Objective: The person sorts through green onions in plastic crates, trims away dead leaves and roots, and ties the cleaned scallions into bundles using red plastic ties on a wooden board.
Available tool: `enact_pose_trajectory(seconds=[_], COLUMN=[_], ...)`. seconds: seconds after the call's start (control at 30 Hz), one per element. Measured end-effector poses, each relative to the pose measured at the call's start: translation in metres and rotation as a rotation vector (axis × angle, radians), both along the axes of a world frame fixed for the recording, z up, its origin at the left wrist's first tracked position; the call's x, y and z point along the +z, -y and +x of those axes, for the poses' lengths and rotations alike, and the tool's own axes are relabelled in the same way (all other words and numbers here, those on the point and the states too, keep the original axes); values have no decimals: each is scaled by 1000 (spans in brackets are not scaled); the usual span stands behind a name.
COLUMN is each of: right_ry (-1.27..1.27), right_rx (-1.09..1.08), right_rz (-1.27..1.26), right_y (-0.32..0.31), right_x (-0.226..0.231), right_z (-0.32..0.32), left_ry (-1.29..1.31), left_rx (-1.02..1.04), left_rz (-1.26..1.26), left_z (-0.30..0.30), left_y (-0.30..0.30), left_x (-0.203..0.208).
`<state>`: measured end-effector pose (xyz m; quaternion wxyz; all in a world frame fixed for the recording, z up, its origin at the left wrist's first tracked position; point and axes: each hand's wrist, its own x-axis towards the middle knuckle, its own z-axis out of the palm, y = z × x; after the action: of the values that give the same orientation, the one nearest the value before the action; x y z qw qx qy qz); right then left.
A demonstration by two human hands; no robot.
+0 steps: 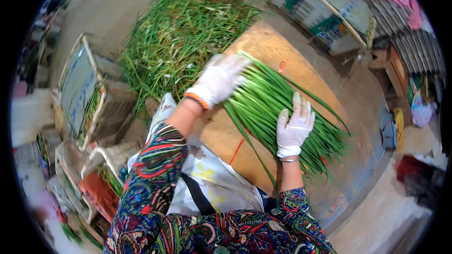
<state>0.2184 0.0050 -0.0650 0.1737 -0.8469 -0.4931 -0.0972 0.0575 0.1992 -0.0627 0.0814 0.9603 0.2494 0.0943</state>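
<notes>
A thick layer of long green onions or chives point(263, 108) lies across an orange-brown board point(221, 136), pale ends at upper left, green tips at lower right. My left hand point(219, 80), in a white glove with an orange band at the wrist, is at the pale ends. Its fingers are smeared by motion, so their grip cannot be told. My right hand point(294, 129), also white-gloved, rests flat on the leaves with its fingers stretched out. A red tie point(239, 148) runs under the bunch and shows on both sides; a few stalks stray from the layer.
Beyond the board's far left side is a large heap of loose green stalks and trimmings point(174, 37). A wrapped, framed crate point(77, 94) stands to the left, and another wrapped crate point(325, 11) at the far right. Patterned white cloth point(207, 178) covers my lap.
</notes>
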Motion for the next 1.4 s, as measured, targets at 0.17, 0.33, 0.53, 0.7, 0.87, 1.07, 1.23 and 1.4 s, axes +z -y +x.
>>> enact_pose_trajectory(seconds=[0.17, 0.33, 0.53, 0.7, 0.87, 1.07, 1.23, 1.4], right_ry=[-53, -149, -221, -206, -87, -806, -530, -462], right_rx=[-25, 62, 27, 109, 250, -671, -354, -352], right_rz=[64, 352, -14, 113, 364, -99, -684, -488], right_y=[5, -3, -18, 2, 41, 203, 282, 267], right_x=[4, 20, 15, 13, 37, 83, 14, -14], right_z=[4, 27, 34, 3, 55, 170, 173, 151], left_ry=[-241, -166, -212, -244, -291, -299, -278, -296], left_rx=[470, -151, -245, -280, -285, -271, -280, -267], left_rz=[130, 9, 56, -35, -138, -146, -156, -163], left_z=[-40, -8, 28, 43, 44, 42, 44, 45], left_y=[-43, 31, 60, 36, 31, 31, 32, 34], left_x=[16, 83, 68, 52, 44, 42, 43, 44])
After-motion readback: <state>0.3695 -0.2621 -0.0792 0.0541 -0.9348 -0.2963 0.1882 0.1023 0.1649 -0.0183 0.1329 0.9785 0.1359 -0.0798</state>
